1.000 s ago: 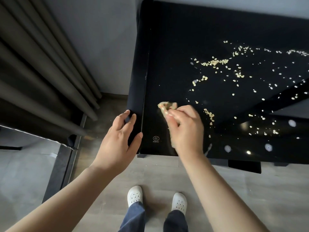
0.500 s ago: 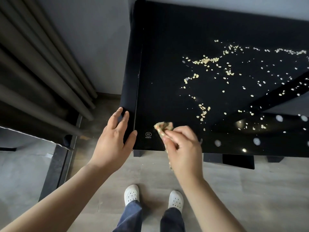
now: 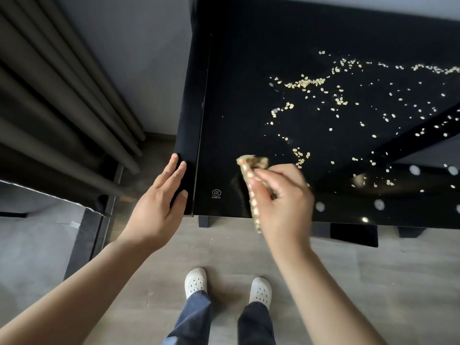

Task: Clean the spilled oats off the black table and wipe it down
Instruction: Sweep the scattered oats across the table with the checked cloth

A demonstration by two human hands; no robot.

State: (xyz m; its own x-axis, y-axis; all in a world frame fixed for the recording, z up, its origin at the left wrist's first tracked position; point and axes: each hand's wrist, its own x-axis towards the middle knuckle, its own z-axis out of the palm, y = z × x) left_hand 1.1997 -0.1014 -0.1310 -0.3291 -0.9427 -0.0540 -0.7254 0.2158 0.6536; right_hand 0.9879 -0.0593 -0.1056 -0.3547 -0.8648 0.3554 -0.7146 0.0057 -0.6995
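Right hand (image 3: pixel 283 195) blurred, fingers curled round a patterned cloth (image 3: pixel 251 168), much of it hidden in the grip; black table (image 3: pixel 249 70) cut off at right; left hand (image 3: pixel 159 202) flat, fingers straight, on its lower-left corner edge; open glossy top above the cloth; oats (image 3: pixel 303 82) scattered centre to right; grey floor (image 3: pixel 373 282) below.

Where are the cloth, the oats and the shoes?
cloth (image 3: pixel 252 162), head view, bunched top end
oats (image 3: pixel 305 82), head view, middle of the thickest heap
shoes (image 3: pixel 196 282), head view, top of the left shoe
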